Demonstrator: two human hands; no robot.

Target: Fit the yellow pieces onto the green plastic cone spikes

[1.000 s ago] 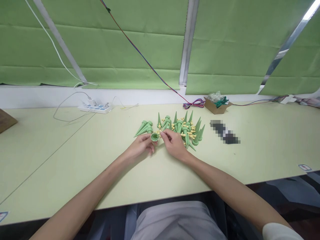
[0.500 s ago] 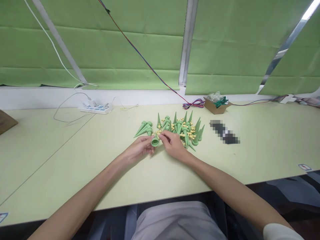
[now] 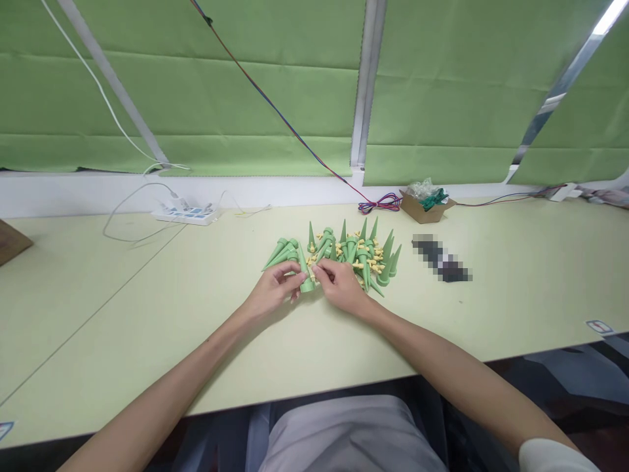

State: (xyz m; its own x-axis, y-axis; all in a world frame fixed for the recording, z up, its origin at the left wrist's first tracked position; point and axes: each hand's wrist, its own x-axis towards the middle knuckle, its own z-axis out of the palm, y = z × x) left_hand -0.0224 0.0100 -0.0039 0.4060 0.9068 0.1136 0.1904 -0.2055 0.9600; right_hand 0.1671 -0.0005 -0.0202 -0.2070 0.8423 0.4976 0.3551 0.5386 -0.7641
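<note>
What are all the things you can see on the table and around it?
held cone: one, green, pinched between both hands, tip pointing away
cone pile: many, green with small yellow pieces, just beyond the hands
side cones: a few, green, lying left of the pile
power strip: one, white, far left of table
cardboard box: one, brown, holding bagged bits, far right
wire bundle: one, red and blue, beside the box
table: one, pale yellow-green
blinds: green, behind the table
left hand: one, on the held cone
right hand: one, on the held cone
</note>
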